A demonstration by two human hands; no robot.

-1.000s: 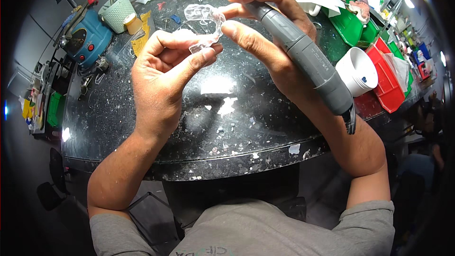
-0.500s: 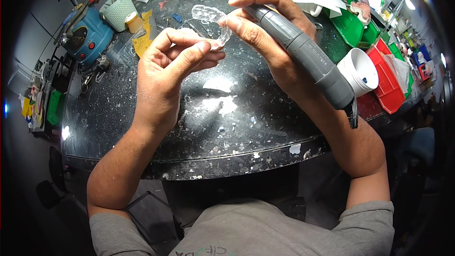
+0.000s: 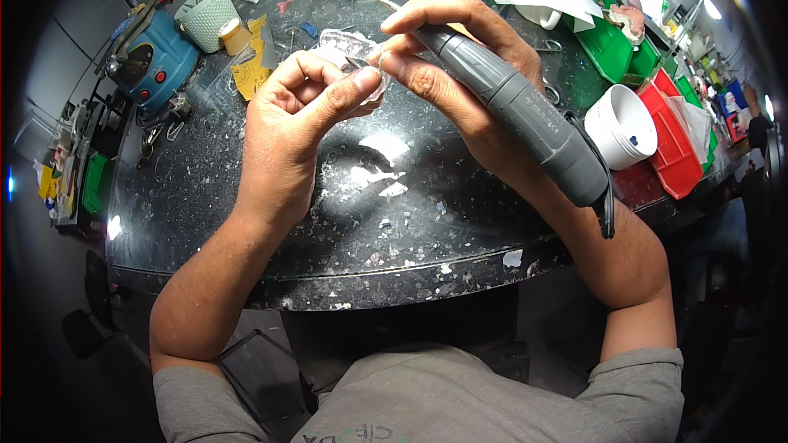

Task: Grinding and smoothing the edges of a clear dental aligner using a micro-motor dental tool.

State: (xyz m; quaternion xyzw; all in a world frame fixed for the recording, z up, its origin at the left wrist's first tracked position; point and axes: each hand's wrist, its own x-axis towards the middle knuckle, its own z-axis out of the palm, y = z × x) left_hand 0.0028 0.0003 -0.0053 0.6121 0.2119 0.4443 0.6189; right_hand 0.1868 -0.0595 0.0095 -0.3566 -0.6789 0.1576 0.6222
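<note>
You are pinching a clear, moulded plastic dental tray (image 3: pixel 355 56) between the thumb and fingers of your left hand (image 3: pixel 300 119), holding it up above the far middle of the dark speckled stone tabletop (image 3: pixel 246 221). Your right hand (image 3: pixel 460 74) is gripping a thick grey rotary handpiece (image 3: pixel 513 107) like a pen, its front end meeting the tray at your fingertips, its black cable (image 3: pixel 606 205) hanging by your wrist. White shavings (image 3: pixel 382 184) are lying on the tabletop beneath your hands. A white plastic cup (image 3: pixel 621 127) is standing near the right edge beside red and green bins (image 3: pixel 669 127), and a blue machine (image 3: pixel 152 61) and a pale green mesh basket (image 3: pixel 205 20) are sitting at the far left corner.
</note>
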